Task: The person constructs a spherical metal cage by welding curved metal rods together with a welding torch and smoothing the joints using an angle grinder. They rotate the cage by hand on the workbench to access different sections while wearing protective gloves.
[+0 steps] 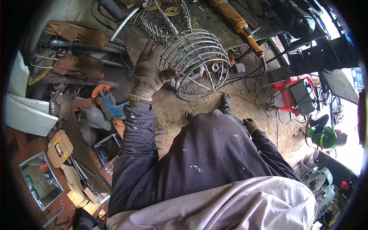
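Observation:
A round cage of bent metal rods (191, 50) is tilted against the front of the workbench. My left hand (150, 71), in a knitted work glove, has hold of the cage's left rim. Its thumb lies across the rods, and its other fingers are partly hidden behind the edge. My right hand (251, 125), gloved too, hangs low beside my right hip, away from the cage. Its fingers are mostly out of sight, and nothing can be seen in it.
An orange angle grinder (239, 25) lies on the workbench (203, 17). At left stand a blue clamp tool (111, 105) and a mirror (41, 180). Cables (264, 92) trail toward a red machine (285, 94). A person in green (326, 134) sits at far right.

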